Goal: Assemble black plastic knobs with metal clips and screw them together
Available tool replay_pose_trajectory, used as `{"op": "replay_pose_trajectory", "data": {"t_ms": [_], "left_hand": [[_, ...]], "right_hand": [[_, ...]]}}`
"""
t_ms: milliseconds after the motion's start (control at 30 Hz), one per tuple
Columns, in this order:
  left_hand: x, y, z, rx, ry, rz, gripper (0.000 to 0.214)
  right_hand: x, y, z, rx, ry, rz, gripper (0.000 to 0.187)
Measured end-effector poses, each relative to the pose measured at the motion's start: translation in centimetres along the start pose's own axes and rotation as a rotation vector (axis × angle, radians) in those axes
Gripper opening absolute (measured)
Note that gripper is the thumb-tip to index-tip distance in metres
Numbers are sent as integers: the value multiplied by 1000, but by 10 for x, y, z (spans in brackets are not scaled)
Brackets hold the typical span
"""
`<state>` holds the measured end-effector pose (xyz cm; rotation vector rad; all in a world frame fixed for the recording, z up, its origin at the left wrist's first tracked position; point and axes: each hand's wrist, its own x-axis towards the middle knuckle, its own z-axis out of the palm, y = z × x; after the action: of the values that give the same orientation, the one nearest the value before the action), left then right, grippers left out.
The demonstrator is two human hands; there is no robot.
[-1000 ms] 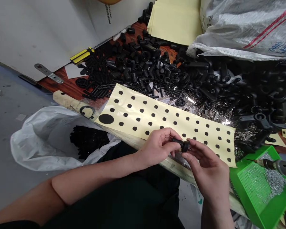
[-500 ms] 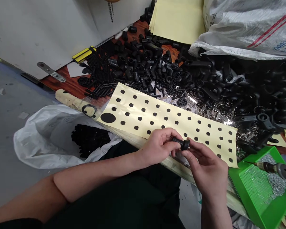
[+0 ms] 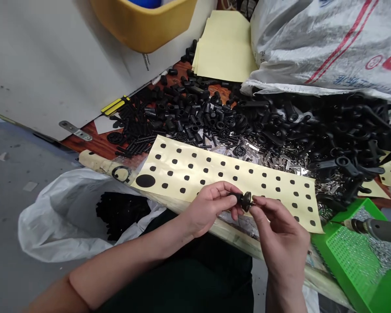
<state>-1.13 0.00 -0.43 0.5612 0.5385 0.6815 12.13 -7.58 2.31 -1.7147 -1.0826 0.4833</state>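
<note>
Part, black, with a disc near its right end, held between both hands over the table's near edge. I read the view from my remote post, left to right. The bag gapes below the edge, with open floor beyond its left side. On the table, a band of wood shows before the pile crowds in. The sheet, dotted, spans the middle; its near edge follows the table's edge, while its far edge meets the pile. The left hand has thumb and fingers clamped on the part's left end. The right hand has thumb and forefinger pinched on a thin stem beside the disc. Behind, I see clips along the sheet's far edge and the sack above. A gap separates the right hand from the tray; the driver reaches over the tray's right side.
</note>
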Motion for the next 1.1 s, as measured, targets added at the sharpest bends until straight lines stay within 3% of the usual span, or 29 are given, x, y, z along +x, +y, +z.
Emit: {"op": "replay_pose_trajectory", "data": {"t_ms": [100, 233, 400, 667, 867, 1100], "left_hand": [[-2, 0, 1, 60, -33, 13, 28], [-5, 0, 3, 158, -74, 79, 65], [-5, -1, 5, 190, -93, 25, 34], [-3, 1, 2, 128, -122, -96, 32], [-2, 3, 0, 201, -139, -116, 30], [0, 4, 3, 231, -179, -136, 26]], "right_hand": [[0, 2, 0, -29, -29, -89, 8], [-1, 1, -3, -90, -39, -131, 6], [1, 0, -5, -139, -82, -329, 12], [18, -6, -19, -219, -263, -744, 26], [23, 6, -29, -288, -409, -865, 29], [22, 6, -37, -321, -410, -883, 31]]}}
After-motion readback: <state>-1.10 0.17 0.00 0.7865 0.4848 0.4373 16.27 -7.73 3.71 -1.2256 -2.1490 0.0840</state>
